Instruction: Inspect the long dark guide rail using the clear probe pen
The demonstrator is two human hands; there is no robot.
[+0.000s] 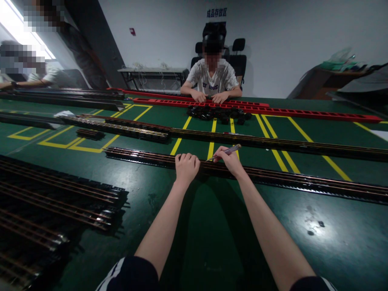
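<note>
A long dark rail with copper strips lies across the green table in front of me. My left hand rests on the rail with its fingers curled over its top. My right hand sits just to the right on the same rail and pinches a small screwdriver with a clear handle, its tip pointing left toward my left hand.
More rails lie parallel farther back, and a stack of them sits at my left. A person across the table rests both hands on a long red tray behind a pile of black parts. Other people sit at far left.
</note>
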